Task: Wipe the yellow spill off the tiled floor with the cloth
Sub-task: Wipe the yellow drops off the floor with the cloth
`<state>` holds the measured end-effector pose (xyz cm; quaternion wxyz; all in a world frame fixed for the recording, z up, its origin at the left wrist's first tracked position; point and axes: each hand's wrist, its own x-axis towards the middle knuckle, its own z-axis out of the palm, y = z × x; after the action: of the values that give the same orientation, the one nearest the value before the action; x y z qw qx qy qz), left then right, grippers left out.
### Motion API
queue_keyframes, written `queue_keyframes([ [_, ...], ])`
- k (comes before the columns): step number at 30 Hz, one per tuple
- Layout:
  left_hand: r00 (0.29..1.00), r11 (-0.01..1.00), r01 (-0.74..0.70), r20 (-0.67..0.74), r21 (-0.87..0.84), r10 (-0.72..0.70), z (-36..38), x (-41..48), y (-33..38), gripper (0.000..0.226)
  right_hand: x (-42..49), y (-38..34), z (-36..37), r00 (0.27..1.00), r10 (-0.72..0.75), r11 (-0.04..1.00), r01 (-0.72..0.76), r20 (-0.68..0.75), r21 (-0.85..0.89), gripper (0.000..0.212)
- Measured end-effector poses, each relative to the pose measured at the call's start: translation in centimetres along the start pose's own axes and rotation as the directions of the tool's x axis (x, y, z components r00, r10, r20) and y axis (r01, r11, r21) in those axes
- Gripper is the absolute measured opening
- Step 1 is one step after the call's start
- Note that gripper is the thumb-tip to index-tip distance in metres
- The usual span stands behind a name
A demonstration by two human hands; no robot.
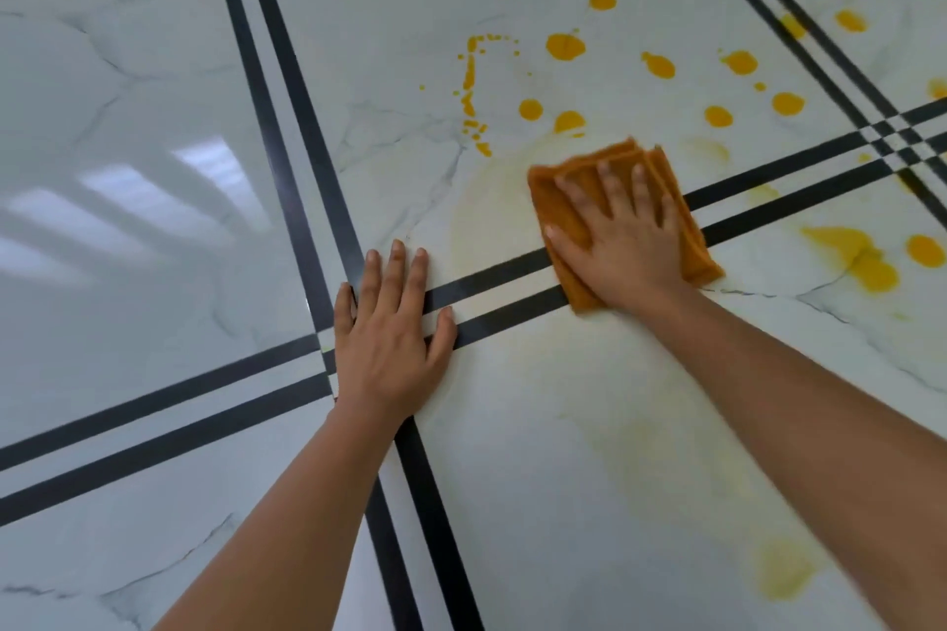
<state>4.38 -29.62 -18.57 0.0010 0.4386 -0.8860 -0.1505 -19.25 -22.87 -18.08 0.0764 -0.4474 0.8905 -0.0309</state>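
A folded orange cloth (556, 205) lies flat on the white marble-look tiled floor (153, 169), across a pair of black stripes. My right hand (625, 241) presses on it with fingers spread straight. Beyond the cloth, several yellow drops of the spill (565, 46) dot the tile, and a larger yellow patch (861, 256) lies to the cloth's right. Pale yellow smears (492, 200) mark the floor to the left of and below the cloth. My left hand (389, 328) rests flat on the floor to the left, fingers straight, holding nothing.
Double black stripes (287, 82) cross the glossy floor in both directions. More yellow drops (850, 21) sit on the far right tile. A faint yellow stain (784, 574) lies near the bottom right. The left tiles show only window glare.
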Motion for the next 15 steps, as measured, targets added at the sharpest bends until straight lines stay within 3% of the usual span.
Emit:
queue_keyframes([
  [1,1.000,1.000,0.004,-0.005,-0.004,-0.004,0.1,0.0,0.2,0.075,1.1,-2.3,0.0,0.998,0.046,0.999,-0.045,0.039,-0.002,0.060],
  [2,1.000,1.000,0.003,-0.008,-0.006,-0.003,0.2,0.1,0.3,0.075,0.8,-4.2,0.3,1.000,-0.008,1.000,0.008,0.026,0.004,0.060],
  [4,1.000,1.000,0.008,-0.023,-0.011,-0.008,0.3,-0.2,0.0,0.075,-3.6,-5.5,1.4,0.965,-0.259,0.966,0.259,-0.025,-0.020,0.059],
  [6,1.000,1.000,-0.001,-0.015,-0.010,0.001,0.3,-0.8,0.1,0.075,-9.6,-2.1,1.8,0.899,-0.435,0.897,0.438,0.049,-0.064,0.059],
  [8,1.000,1.000,-0.008,-0.013,-0.010,0.007,0.4,-1.2,0.2,0.073,-8.7,1.2,1.2,0.935,-0.353,0.933,0.355,0.039,-0.064,0.064],
  [9,1.000,1.000,-0.015,-0.010,-0.012,0.015,0.4,-1.3,0.4,0.073,-6.4,1.5,0.7,0.979,-0.205,0.978,0.205,-0.006,-0.033,0.066],
  [11,0.999,0.999,-0.041,-0.007,-0.007,0.041,0.5,-1.4,1.0,0.072,-3.2,-0.9,0.3,0.997,0.069,0.997,-0.069,0.017,-0.019,0.065],
  [13,0.998,0.998,-0.057,-0.014,-0.007,0.056,0.4,-1.7,1.4,0.072,-5.6,-3.5,1.3,1.000,-0.002,1.000,0.001,-0.032,-0.025,0.064],
  [15,0.997,0.997,-0.075,0.002,-0.013,0.075,0.5,-2.4,2.1,0.072,-12.2,-2.4,2.0,0.967,-0.253,0.965,0.254,0.025,-0.062,0.062],
])
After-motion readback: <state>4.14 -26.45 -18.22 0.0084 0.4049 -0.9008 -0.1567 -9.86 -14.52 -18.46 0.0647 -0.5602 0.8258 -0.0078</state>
